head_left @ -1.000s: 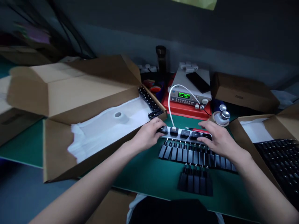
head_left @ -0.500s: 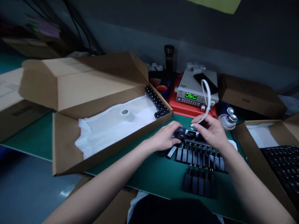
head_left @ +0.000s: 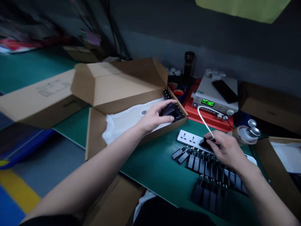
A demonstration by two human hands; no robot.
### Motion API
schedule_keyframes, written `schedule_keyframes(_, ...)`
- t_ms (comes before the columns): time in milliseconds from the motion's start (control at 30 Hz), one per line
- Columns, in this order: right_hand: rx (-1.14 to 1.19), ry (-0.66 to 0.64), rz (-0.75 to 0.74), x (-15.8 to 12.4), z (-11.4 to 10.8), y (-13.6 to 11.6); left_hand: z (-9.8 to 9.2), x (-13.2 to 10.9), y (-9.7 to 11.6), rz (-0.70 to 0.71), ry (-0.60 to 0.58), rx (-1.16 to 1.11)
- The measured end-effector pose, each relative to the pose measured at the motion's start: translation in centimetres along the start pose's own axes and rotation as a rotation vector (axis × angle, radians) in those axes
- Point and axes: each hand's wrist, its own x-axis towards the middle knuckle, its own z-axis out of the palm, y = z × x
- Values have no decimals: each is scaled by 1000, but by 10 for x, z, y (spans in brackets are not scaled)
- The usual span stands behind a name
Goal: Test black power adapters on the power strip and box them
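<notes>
My left hand (head_left: 152,116) is over the right end of the open cardboard box (head_left: 127,91), thumb and fingers closed around black power adapters (head_left: 168,110); how many is hidden. Rows of similar adapters stand beside it in that end. At the white power strip (head_left: 185,137), my right hand (head_left: 223,146) pinches the end of a white cable (head_left: 204,118) against a black adapter (head_left: 205,143) plugged in there. My fingers cover the connector itself. Below the strip lie rows of black adapters (head_left: 199,164) with their pins pointing away from me.
A bench meter (head_left: 213,95) with a green display stands on a red tray (head_left: 191,108), a phone (head_left: 225,91) on top. A pump bottle (head_left: 249,133) is right of my right hand. Another open box (head_left: 268,157) stands at the right, and a closed carton (head_left: 44,97) at the left.
My left hand has moved from the strip to the box, carrying adapters; the strip's left sockets now show bare. My right hand has brought the cable down to an adapter. The view has swung left.
</notes>
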Motion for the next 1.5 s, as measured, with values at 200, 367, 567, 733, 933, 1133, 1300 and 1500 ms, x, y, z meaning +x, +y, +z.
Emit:
schedule_keyframes(200,-48,63,51,-4,8,6,-41,61,-33,-541,-87,519)
schedule_keyframes(367,-21,72,86,-5,12,5,-31,82,-45,-439,-350,561)
schedule_keyframes(567,18,74,139,-7,10,5,-32,64,-35,-260,-245,762)
schedule_keyframes(733,5,75,123,-8,11,3,-4,-10,-8,-5,-25,921)
schedule_keyframes(933,10,149,102,-10,15,-1,81,-107,-29,85,-212,896)
schedule_keyframes(1133,313,377,326,-30,-7,9,120,-139,-78,164,33,849)
schedule_keyframes(1300,234,226,298,-42,-11,16,93,-142,-73,189,66,652)
schedule_keyframes(1500,-38,84,111,-38,-7,13,57,-85,-30,418,-74,791)
